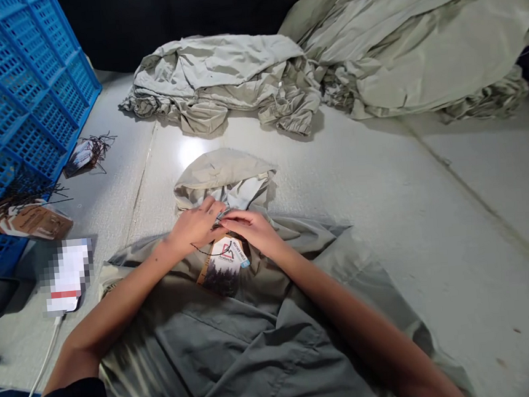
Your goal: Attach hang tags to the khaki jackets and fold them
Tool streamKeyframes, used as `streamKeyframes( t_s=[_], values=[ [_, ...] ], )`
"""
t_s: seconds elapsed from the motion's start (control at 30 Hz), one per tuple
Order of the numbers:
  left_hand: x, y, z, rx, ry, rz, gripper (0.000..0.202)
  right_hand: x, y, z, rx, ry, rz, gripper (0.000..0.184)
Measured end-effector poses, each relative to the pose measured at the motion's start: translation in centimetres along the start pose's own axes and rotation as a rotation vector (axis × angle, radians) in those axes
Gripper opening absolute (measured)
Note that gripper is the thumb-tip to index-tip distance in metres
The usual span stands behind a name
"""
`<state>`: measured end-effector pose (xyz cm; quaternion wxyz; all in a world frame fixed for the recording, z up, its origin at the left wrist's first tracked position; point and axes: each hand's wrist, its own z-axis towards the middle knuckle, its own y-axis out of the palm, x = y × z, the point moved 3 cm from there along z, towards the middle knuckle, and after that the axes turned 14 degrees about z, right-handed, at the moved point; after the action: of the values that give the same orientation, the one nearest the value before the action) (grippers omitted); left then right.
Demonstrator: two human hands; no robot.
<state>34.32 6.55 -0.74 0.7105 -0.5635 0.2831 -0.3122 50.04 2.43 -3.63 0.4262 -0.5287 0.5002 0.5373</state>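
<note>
A grey-green hooded jacket lies flat in front of me with its hood pointing away. My left hand and my right hand meet at the collar, fingers pinched together on the jacket's zipper pull. A brown and white hang tag on a thin dark string lies on the jacket just below both hands.
A pile of the same jackets and a larger heap sit at the back. A blue plastic crate stands at the left, with bundles of hang tags and more tags beside it. A phone on a white cable lies at the left.
</note>
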Motion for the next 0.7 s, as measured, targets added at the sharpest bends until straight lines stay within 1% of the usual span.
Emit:
streamKeyframes(
  t_s=[0.07,0.13,0.27,0.3,0.37,0.43,0.53,0.6,0.7],
  values=[
    [0.3,-0.2,0.0,-0.056,0.009,-0.013,0.035,0.4,0.1,0.1,-0.008,0.048,0.006,0.033],
    [0.1,-0.5,0.0,-0.103,0.066,-0.063,0.036,0.7,0.0,0.2,0.014,0.084,-0.001,0.033],
    [-1.7,-1.8,-0.3,-0.139,0.183,-0.324,0.048,0.9,-0.5,0.0,0.124,0.099,0.047,0.032],
    [-2.2,-2.1,-0.3,-0.139,0.196,-0.4,0.046,0.9,-0.5,0.0,0.132,0.091,0.054,0.031],
    [-3.0,-2.4,-0.3,-0.16,0.243,-0.529,0.033,0.7,-0.3,-0.1,0.114,0.064,0.027,0.03],
    [-3.1,-2.2,-0.4,-0.228,0.324,-0.617,0.025,0.5,-0.1,-0.2,0.081,0.023,-0.034,0.027],
    [-2.7,-1.4,-0.5,-0.338,0.415,-0.677,0.033,0.3,0.1,-0.2,0.043,-0.051,-0.106,0.02],
    [-2.4,-1.1,-0.5,-0.362,0.425,-0.684,0.037,0.3,0.1,-0.2,0.011,-0.091,-0.131,0.015],
    [-2.4,-1.3,-0.6,-0.389,0.41,-0.692,0.037,0.4,0.1,-0.2,-0.026,-0.105,-0.19,0.01]
  ],
)
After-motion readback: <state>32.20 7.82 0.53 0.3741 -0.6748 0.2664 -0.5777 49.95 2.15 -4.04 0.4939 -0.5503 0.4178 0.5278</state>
